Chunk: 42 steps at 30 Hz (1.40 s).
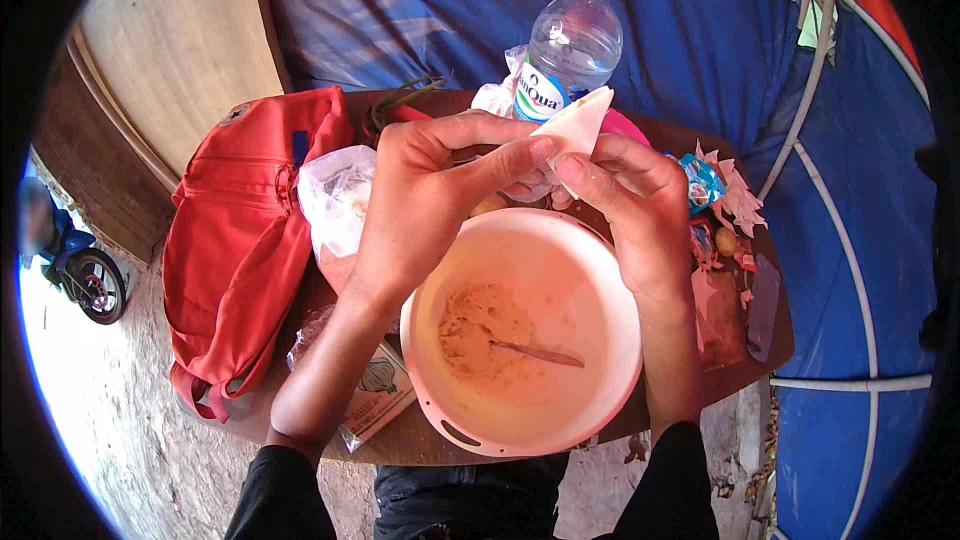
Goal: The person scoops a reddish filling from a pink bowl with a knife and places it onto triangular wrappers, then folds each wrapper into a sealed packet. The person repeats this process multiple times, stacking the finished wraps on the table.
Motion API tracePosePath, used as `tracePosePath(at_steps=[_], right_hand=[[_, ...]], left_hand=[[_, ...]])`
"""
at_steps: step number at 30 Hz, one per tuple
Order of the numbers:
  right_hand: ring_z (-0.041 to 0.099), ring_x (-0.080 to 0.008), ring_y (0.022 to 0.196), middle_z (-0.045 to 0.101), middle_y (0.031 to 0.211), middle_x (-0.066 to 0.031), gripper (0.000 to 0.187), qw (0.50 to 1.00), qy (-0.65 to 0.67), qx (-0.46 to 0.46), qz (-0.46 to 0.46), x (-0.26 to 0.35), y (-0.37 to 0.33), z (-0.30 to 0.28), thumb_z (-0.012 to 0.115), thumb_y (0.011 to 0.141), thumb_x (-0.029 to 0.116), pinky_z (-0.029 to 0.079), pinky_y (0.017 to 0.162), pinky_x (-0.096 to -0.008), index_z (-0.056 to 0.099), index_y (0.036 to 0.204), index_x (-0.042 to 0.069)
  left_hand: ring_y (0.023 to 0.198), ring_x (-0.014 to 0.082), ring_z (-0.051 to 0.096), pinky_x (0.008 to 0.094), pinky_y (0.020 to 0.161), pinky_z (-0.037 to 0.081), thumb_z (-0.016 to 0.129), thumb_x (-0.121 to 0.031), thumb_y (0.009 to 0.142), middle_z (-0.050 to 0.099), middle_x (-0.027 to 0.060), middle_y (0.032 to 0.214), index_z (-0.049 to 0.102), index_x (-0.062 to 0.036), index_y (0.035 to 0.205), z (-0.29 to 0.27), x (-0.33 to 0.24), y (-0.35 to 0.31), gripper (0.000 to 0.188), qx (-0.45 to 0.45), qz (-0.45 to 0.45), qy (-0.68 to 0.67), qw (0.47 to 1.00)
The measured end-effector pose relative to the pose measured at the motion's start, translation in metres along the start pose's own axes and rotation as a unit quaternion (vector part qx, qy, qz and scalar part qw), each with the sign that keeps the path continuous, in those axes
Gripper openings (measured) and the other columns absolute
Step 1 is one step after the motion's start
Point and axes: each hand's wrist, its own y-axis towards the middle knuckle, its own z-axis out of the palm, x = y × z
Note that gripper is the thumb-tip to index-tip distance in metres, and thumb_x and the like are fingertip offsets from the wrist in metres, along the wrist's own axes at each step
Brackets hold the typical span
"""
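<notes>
My left hand (430, 180) and my right hand (640, 200) are raised over the far rim of a pale round basin (610, 270). Between them they pinch a thin white dough wrapper (578, 128), folded to a pointed triangle, with both thumbs pressed on its lower edge. Whether anything is inside its fold cannot be seen. In the basin lies a beige, pasty mixture (485, 320), heaped to the left. A metal spoon (540, 352) rests with its bowl end in the paste and its handle pointing right.
A large clear water bottle (575, 40) with a blue cap stands behind my hands. At left lie a red bag (240, 250) and a clear plastic bag (335, 195). A box (380, 390) sits by the basin; a blue packet (703, 182) lies right, near a cleaver-like blade (720, 325).
</notes>
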Motion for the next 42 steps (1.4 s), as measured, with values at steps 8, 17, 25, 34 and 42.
tracePosePath(at_steps=[8,17,25,34,42], right_hand=[[0.065,-0.0091,0.081,0.071,0.090,-0.0060,0.017,1.000,-0.011,0.015,-0.008,0.003,-0.001,-0.003,0.071,0.087,0.003,0.052,0.071,-0.0216,0.070,0.102,-0.004],[0.064,-0.0086,0.079,0.070,0.089,-0.0047,0.014,0.999,0.010,0.040,-0.031,-0.001,0.000,-0.008,0.070,0.087,0.002,0.051,0.070,-0.0221,0.070,0.100,-0.004],[0.065,-0.0097,0.083,0.071,0.094,-0.0058,0.018,0.999,0.015,0.001,-0.044,-0.001,-0.001,-0.002,0.071,0.087,0.004,0.052,0.073,-0.0234,0.071,0.104,-0.004],[0.066,-0.0135,0.087,0.071,0.098,-0.0090,0.021,0.995,0.022,0.034,-0.093,-0.003,-0.001,-0.004,0.072,0.085,0.000,0.054,0.078,-0.0264,0.069,0.104,-0.007],[0.066,-0.0154,0.092,0.069,0.102,-0.0103,0.024,0.996,0.022,0.057,-0.072,-0.002,0.000,-0.011,0.070,0.085,-0.002,0.055,0.084,-0.0294,0.065,0.108,-0.007]], left_hand=[[0.075,0.0069,0.065,0.0209,0.066,0.052,0.071,-0.005,0.088,0.073,0.0067,0.088,0.074,0.0015,0.099,-0.001,-0.003,0.001,0.014,0.025,0.013,0.029,0.999],[0.075,0.0071,0.065,0.0205,0.066,0.052,0.072,-0.006,0.087,0.072,0.0059,0.085,0.074,0.0012,0.101,-0.003,-0.003,0.000,0.016,0.041,0.015,0.049,0.998],[0.074,0.0071,0.065,0.0207,0.065,0.052,0.072,-0.007,0.088,0.072,0.0060,0.084,0.075,0.0011,0.099,-0.002,-0.005,0.001,0.014,0.043,0.036,0.029,0.998],[0.074,0.0081,0.065,0.0213,0.065,0.052,0.069,-0.004,0.089,0.072,0.0067,0.084,0.074,0.0012,0.102,-0.003,-0.005,0.000,0.015,0.057,0.065,0.064,0.994],[0.080,0.0099,0.067,0.0218,0.070,0.053,0.070,-0.003,0.088,0.072,0.0078,0.089,0.074,0.0022,0.099,0.001,-0.002,-0.003,0.013,0.047,0.043,0.048,0.997]])
